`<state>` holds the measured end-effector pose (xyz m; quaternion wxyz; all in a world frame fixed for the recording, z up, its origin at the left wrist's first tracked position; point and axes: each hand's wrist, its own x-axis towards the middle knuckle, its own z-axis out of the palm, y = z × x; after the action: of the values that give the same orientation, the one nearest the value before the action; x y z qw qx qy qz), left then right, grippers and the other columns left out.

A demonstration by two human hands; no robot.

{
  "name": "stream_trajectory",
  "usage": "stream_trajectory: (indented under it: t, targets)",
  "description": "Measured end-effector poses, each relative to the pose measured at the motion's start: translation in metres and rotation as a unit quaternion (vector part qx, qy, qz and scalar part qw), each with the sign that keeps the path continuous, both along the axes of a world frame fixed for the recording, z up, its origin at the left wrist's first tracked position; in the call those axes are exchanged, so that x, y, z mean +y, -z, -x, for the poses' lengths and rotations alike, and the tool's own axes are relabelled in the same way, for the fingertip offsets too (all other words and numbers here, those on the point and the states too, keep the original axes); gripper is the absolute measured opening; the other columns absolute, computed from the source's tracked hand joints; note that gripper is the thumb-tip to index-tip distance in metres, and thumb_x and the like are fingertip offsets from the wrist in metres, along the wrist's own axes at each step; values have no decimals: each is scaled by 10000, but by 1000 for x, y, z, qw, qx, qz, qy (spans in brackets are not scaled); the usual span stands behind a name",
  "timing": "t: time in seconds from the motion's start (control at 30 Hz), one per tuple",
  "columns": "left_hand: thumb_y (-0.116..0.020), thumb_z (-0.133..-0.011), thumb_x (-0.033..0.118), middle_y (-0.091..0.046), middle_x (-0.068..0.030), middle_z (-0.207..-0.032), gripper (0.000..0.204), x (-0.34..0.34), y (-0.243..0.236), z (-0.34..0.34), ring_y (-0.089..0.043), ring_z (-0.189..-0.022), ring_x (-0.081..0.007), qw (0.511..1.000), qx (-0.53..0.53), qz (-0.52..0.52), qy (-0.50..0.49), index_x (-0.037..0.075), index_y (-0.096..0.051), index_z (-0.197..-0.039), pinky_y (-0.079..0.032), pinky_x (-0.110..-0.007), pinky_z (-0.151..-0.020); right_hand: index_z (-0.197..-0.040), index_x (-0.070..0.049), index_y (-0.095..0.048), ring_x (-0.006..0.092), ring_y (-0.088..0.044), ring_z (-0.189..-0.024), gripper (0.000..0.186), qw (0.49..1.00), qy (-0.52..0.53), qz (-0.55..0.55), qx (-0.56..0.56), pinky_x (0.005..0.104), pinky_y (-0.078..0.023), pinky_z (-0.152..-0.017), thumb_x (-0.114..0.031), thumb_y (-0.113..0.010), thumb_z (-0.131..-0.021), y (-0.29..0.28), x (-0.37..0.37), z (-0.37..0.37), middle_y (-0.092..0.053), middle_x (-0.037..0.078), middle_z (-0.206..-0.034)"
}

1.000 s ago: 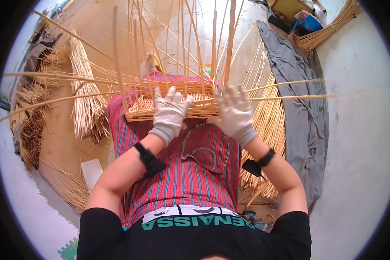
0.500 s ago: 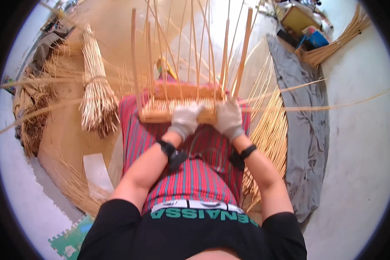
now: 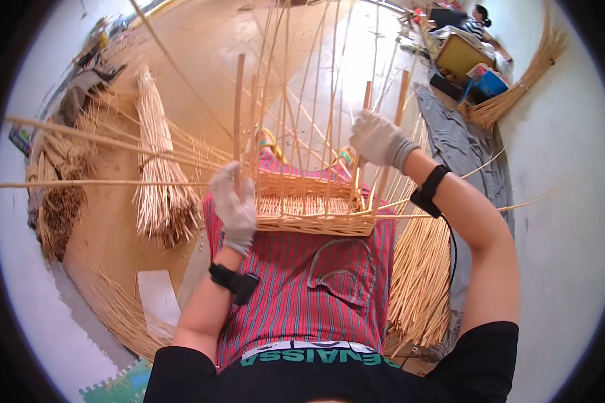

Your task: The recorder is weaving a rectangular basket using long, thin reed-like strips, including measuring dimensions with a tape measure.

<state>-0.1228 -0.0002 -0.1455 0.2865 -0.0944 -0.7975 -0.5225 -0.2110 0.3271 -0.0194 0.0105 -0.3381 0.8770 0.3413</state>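
Note:
A shallow rectangular wicker basket (image 3: 316, 226), partly woven, rests on the red striped cloth (image 3: 282, 289) over my lap. Thick posts stand at its corners, and long thin reeds rise from its sides. Gloved in white, my left hand (image 3: 235, 211) is closed around the basket's left end by the near corner post (image 3: 238, 114). Above the far right corner is my right hand (image 3: 384, 139), also gloved, its fingers bent and closed at the upright reeds. It appears to pinch a thin reed, though the fingertips are small and partly hidden.
Loose reeds stick out left and right from the basket. A tied reed bundle (image 3: 156, 154) lies at the left, more reeds (image 3: 420, 289) at the right beside a grey cloth (image 3: 460, 148). A blue container (image 3: 492, 83) and a person (image 3: 476, 23) are at the far right.
My right hand has left the basket's near rim and risen to the far right reeds. My left hand has moved from the front rim to the left end. The basket sits lower in view.

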Motion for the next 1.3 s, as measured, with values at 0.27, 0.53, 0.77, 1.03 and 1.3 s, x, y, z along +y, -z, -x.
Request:
stream_trajectory:
  t: [0.27, 0.53, 0.77, 1.03, 1.3]
  targets:
    - [-740, -978, 403, -599, -2, -754, 425, -55, 45, 41, -573, -608, -95, 864, -389, -275, 164, 24, -633, -1138, -562, -283, -615, -900, -111, -736, 282, -713, -767, 630, 988, 38, 89, 116, 444, -520, -697, -728, -699, -778, -39, 19, -8, -714, 98, -750]
    - [-813, -905, 463, -406, 79, -550, 412, -53, 52, 29, -359, -417, -55, 804, -390, -441, 85, 170, -589, -721, -468, -291, -394, -1397, -233, -632, 290, -705, -834, 838, 954, 182, 212, 107, 440, -504, -830, -745, -712, -738, -41, 34, 0, -718, 31, -760]
    - [-779, -921, 494, -417, 39, -529, 471, -53, 52, 30, -423, -436, -94, 816, -368, -435, 97, 138, -595, -674, -527, -325, -442, -1438, -234, -595, 313, -687, -768, 741, 867, 357, 203, 283, 428, -519, -799, -635, -724, -828, -37, 61, 6, -676, 83, -727]
    - [-713, -999, 394, -552, 18, -627, 354, -59, 57, 31, -512, -501, -108, 786, -382, -449, 189, 89, -659, -828, -572, -320, -545, -1136, -108, -736, 261, -645, -1216, 362, 942, -201, 246, 106, 405, -379, -1193, -409, -722, -935, 8, -81, 1, -714, 43, -1180]
    - [-580, -1057, 485, -544, 31, -707, 421, -66, 74, 25, -523, -622, -128, 801, -363, -428, 208, 102, -656, -899, -512, -329, -672, -1054, -181, -785, 270, -677, -1094, 383, 972, 189, 68, -122, 437, -442, -1123, -487, -796, -824, 31, -92, 14, -742, 57, -1036]
